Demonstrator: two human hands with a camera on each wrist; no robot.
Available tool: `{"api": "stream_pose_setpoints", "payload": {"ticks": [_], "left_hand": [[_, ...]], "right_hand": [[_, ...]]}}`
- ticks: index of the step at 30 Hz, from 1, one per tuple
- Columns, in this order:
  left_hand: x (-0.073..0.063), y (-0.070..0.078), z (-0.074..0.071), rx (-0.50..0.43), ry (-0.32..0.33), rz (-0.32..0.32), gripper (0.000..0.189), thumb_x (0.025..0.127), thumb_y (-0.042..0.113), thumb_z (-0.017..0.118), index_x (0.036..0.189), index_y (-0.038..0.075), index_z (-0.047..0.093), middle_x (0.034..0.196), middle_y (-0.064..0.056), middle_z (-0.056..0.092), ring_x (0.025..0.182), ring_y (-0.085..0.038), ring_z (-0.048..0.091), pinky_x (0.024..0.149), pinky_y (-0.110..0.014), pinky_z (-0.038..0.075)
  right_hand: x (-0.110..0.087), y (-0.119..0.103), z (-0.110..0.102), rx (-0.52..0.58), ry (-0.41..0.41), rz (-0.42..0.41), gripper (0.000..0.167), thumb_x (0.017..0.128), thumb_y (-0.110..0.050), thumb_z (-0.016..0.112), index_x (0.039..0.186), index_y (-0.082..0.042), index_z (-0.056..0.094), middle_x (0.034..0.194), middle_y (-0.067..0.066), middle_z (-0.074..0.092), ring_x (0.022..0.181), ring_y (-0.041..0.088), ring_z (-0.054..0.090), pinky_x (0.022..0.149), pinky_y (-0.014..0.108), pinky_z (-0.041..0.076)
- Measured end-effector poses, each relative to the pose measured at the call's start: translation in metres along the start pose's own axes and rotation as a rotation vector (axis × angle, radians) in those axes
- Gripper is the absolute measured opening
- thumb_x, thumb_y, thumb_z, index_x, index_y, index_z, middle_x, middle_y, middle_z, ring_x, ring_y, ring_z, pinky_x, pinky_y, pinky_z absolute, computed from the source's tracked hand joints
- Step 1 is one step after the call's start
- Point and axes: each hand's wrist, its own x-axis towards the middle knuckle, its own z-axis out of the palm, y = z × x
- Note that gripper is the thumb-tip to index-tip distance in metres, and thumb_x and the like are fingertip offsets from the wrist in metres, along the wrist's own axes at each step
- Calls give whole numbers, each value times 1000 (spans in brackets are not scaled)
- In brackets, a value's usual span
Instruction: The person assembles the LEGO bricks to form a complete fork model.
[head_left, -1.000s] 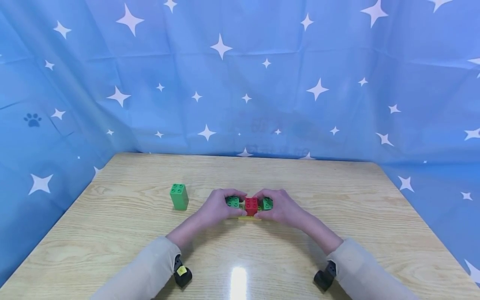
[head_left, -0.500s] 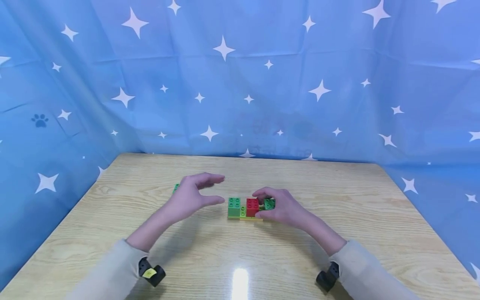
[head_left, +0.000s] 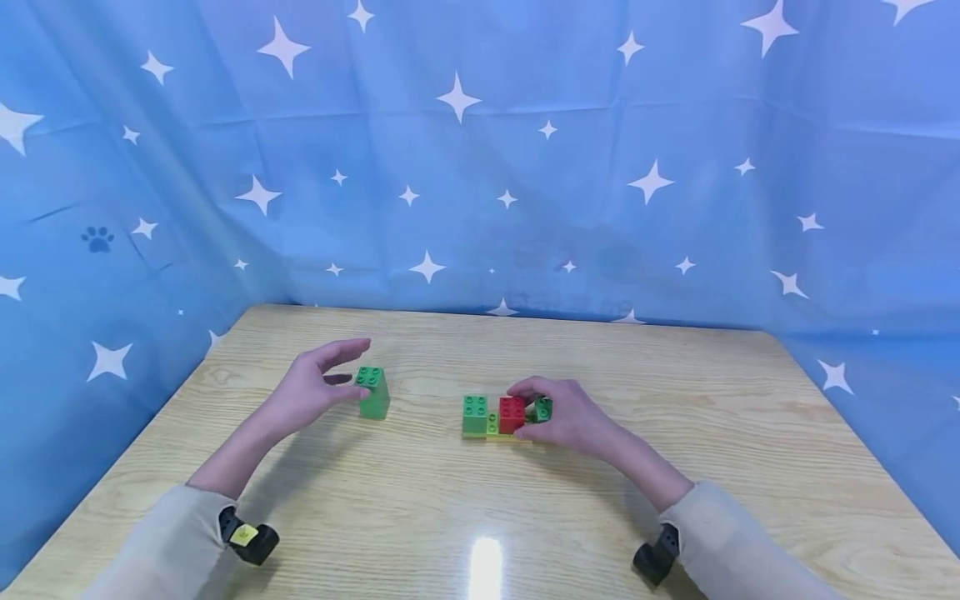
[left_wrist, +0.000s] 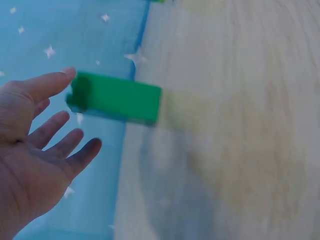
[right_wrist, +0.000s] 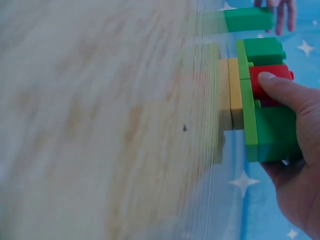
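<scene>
My left hand (head_left: 315, 387) has its fingers spread and thumb apart, close beside the top of a tall green block (head_left: 377, 403) standing on the table. In the left wrist view the thumb tip reaches the studded end of that green block (left_wrist: 117, 98). My right hand (head_left: 564, 418) grips a red brick (head_left: 512, 415) of a toy-brick build, thumb on its near side. Light green plates (right_wrist: 248, 120) carry the red brick between two green bricks, the left one (head_left: 475, 417) uncovered and the right one (right_wrist: 275, 132) partly behind the hand. Yellow layers (right_wrist: 235, 95) lie underneath.
The wooden table (head_left: 420, 500) reaches back to a blue curtain (head_left: 480, 167) with white stars. Black wrist cameras sit on both cuffs, the left camera (head_left: 251, 537) low over the table at left.
My left hand has let go of the build and moved left to the tall green block, fingers opening out. My right hand stays on the red brick.
</scene>
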Motion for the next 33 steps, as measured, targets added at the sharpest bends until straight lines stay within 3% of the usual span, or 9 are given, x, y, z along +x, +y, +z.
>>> {"api": "stream_pose_setpoints", "payload": {"ticks": [5,9,15,23,33], "left_hand": [[-2,-17,-1,-42,-13,-41,69,89,0,77,151,-1,45,147,-26,51,136,-41,48,100,-36,52],[-2,-24,1,-74,-1,-50,66,90,1,77,149,0,47,140,-25,58,132,-40,53,91,-22,53],[-2,-26,5,-66,17,-70,57,92,6,75,145,-2,54,127,-21,66,124,-39,59,88,-24,55],[4,-24,21,-97,12,-91,51,91,10,77,138,-2,61,122,-19,69,118,-35,63,86,-26,55],[12,-18,50,-155,-28,-89,51,89,9,79,136,-1,63,121,-16,70,116,-32,64,86,-30,56]], "right_hand": [[2,2,2,4,-21,4,50,78,-14,90,124,-10,69,108,0,73,101,19,67,91,45,53],[2,3,3,6,-38,13,49,79,-12,89,124,-10,69,106,-2,73,99,17,66,89,42,53],[1,4,3,6,-34,-2,48,79,-12,88,123,-9,69,105,-2,73,98,16,66,90,41,52],[-2,2,3,25,-6,-11,47,80,-12,88,123,-10,70,107,-1,74,99,17,67,90,42,53],[-9,-2,-3,60,148,4,48,79,-6,88,123,-4,70,107,6,74,95,21,68,84,38,56]]}}
